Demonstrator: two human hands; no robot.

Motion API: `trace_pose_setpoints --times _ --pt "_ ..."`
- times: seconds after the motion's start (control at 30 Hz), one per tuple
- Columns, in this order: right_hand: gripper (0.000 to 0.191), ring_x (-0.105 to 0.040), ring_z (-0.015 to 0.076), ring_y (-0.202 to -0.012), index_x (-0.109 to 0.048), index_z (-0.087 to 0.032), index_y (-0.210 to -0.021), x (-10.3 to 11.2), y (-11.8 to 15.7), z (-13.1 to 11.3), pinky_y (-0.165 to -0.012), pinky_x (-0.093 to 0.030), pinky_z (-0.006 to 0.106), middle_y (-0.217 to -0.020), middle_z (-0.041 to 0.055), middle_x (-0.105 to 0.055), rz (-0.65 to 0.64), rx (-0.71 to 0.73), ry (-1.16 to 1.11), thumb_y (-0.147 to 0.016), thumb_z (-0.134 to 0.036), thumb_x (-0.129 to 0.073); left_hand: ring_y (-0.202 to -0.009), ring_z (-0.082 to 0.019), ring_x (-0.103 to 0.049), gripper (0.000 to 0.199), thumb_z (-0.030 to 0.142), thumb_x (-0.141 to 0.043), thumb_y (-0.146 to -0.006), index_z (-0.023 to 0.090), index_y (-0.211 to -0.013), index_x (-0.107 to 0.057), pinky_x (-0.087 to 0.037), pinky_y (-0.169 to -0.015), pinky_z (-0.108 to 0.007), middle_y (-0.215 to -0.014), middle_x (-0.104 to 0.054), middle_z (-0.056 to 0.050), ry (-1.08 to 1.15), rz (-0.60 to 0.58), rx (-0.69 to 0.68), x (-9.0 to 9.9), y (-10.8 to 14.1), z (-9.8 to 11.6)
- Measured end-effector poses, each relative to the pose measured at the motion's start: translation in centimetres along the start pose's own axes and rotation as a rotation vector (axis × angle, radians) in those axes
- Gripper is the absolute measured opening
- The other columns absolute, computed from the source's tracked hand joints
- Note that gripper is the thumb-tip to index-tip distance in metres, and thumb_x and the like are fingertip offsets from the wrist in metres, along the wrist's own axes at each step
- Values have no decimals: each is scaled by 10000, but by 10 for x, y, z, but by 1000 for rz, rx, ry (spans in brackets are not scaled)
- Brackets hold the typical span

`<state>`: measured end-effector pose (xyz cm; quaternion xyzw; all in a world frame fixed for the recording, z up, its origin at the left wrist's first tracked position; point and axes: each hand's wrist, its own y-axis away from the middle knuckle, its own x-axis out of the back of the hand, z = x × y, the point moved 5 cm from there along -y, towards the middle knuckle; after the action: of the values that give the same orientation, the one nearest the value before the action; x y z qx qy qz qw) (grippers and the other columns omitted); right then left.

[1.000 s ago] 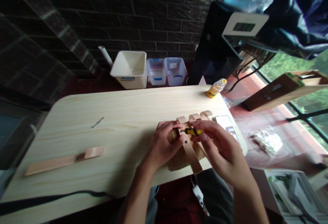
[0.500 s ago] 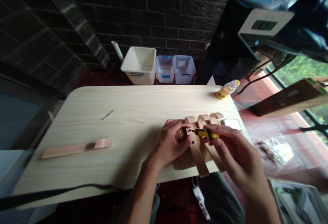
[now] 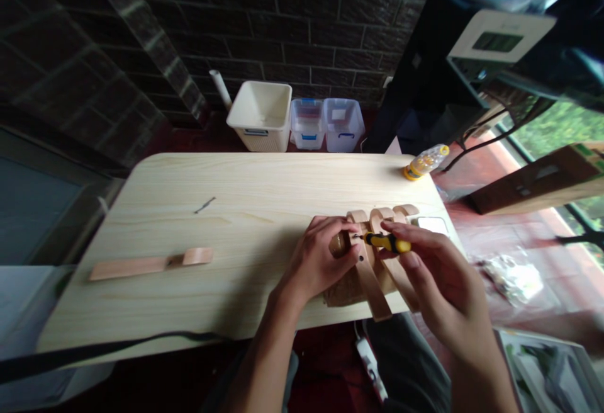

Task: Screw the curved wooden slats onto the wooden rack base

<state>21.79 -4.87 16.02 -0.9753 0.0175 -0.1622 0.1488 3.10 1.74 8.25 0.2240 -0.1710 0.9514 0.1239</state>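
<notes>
My right hand (image 3: 446,281) pinches a small yellow and black screwdriver (image 3: 387,242) with its fingertips. The driver lies nearly level, its tip at a small dark fastener near the curled end of a bent wooden strip (image 3: 375,296). My left hand (image 3: 317,259) grips that strip's curled end between thumb and fingers. Alongside it, more bent strips (image 3: 399,277) rest on a brown, wrapped-looking block (image 3: 342,294), partly hidden by my hands. Another bent wooden strip (image 3: 136,267) lies by itself on the left of the table.
On the pale wooden table (image 3: 264,180) are a thin dark metal piece (image 3: 205,204), a clear bottle with yellow ends (image 3: 426,162) and a white-faced flat object (image 3: 432,225). Behind stand a cream bin (image 3: 262,114) and two clear plastic boxes (image 3: 307,124). A dark strap crosses the front left.
My right fingers have shifted their hold on the screwdriver handle, while its tip stays at the fastener. My left hand keeps its grip. The whole view has shifted slightly.
</notes>
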Motion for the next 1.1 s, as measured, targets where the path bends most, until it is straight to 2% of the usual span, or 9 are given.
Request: trace_pose_setpoints --times 0.17,0.3,0.63,0.77,0.93,1.1 --pt "318 -774 215 -1303 -743 -353 -1405 0 3 5 -1134 -643 356 -1493 58 -760 -9 -15 0 -1117 -235 -682 -1199 -243 -702 242 214 -790 -943 262 -1179 -768 -534 -1130 -404 -1197 -824 -9 7 -2 -1 0 1 0" --pt "341 -795 213 -1227 -733 -357 -1423 2 5 11 -1089 -666 367 -1468 64 -765 6 -36 1 -1105 -236 -703 -1197 -244 -705 250 211 -789 -948 271 -1191 -772 -534 -1126 -406 -1200 -832 -1 9 3 5 1 2 -1" --pt "291 -771 184 -1285 -757 -350 -1350 -1 3 10 -1066 -672 277 -1421 38 -769 37 -22 -93 -1101 -208 -705 -1191 -258 -716 234 211 -782 -944 274 -1169 -769 -546 -1111 -422 -1191 -824 -19 8 -3 1 1 0 1" --pt "302 -799 191 -1192 -755 -338 -1383 -2 3 6 -1062 -679 321 -1417 55 -775 31 -29 -56 -1114 -221 -683 -1197 -260 -707 240 203 -780 -934 268 -1164 -768 -542 -1124 -429 -1191 -823 -20 -1 -3 -2 0 1 -1" --pt "318 -744 253 -1355 -744 -326 -1387 -1 6 8 -1142 -649 409 -1484 78 -748 14 -20 -51 -1099 -201 -699 -1209 -251 -699 265 194 -784 -931 276 -1183 -769 -543 -1125 -415 -1195 -826 -6 -5 4 4 -1 1 -2" --pt "329 -762 240 -1300 -723 -333 -1387 1 8 14 -1102 -665 402 -1469 79 -740 30 -43 -77 -1090 -194 -711 -1191 -250 -723 253 201 -787 -926 280 -1165 -777 -560 -1110 -408 -1177 -839 -5 -14 7 13 0 0 0"
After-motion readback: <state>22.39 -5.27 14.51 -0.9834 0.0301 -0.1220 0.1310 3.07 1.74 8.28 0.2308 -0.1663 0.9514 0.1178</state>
